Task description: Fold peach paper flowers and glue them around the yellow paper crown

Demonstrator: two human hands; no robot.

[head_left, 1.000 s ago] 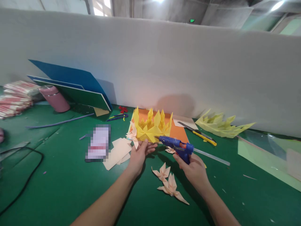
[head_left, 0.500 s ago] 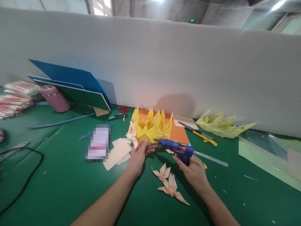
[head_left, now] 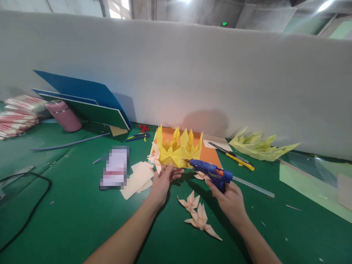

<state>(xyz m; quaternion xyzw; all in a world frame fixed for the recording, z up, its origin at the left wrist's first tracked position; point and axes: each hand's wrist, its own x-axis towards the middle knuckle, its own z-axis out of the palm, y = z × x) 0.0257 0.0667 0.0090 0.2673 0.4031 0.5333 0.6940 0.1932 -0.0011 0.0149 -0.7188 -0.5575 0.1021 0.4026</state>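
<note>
My left hand (head_left: pixel 164 179) grips the lower front edge of a yellow folded-paper crown (head_left: pixel 178 156), thumb in front and fingers underneath. A peach paper flower (head_left: pixel 155 156) sits at the crown's left end. In my right hand (head_left: pixel 229 198) is a blue glue gun (head_left: pixel 210 169), its nozzle pointing left at the crown's front face; whether the tip touches is hard to tell. A clear glue stick (head_left: pixel 254 186) sticks out of its back. Peach folded-paper flowers (head_left: pixel 199 216) lie on the table between my forearms, and another (head_left: pixel 202 175) is partly hidden behind the glue gun.
Behind the crown lies orange paper (head_left: pixel 210 156). To its right are a yellow utility knife (head_left: pixel 239 161) and a second paper crown (head_left: pixel 261 146). Peach paper pieces (head_left: pixel 137 180) and a blurred phone (head_left: pixel 115 167) lie left. A pink bottle (head_left: pixel 64 115) leans near boards (head_left: pixel 88 110).
My right hand has drawn the glue gun a little to the right, so its nozzle has shifted along the crown's front. My left hand and the crown have barely moved.
</note>
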